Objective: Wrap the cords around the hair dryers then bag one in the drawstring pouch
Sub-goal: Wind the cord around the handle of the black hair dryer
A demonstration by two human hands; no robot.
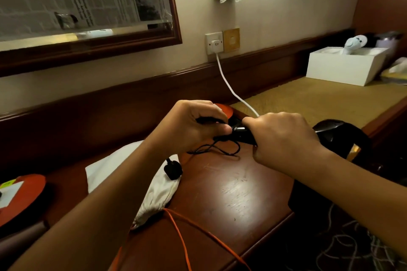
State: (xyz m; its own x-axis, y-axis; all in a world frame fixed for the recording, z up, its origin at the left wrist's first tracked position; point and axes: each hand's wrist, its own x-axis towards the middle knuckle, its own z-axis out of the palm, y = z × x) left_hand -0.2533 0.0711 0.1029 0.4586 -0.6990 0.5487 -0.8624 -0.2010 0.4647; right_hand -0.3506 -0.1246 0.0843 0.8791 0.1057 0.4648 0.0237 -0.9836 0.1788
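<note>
The black hair dryer [330, 136] is held just above the wooden desk [242, 187], its long axis lying almost level from left to right, the handle end pointing left and the round body to the right. The right hand [284, 138] is closed around the handle, while the left hand [193, 125] pinches the thin black cord [220, 149] near the handle end, so the wrapping step seems to be in hand. The next move, I think, calls for winding the loose loops and the plug [172, 168], which lies on the white drawstring pouch [154, 193], tightly around the handle.

Black hair dryer [337, 136] held above desk; cord [218, 149] seemingly loose; white pouch [154, 191] flat.
</note>
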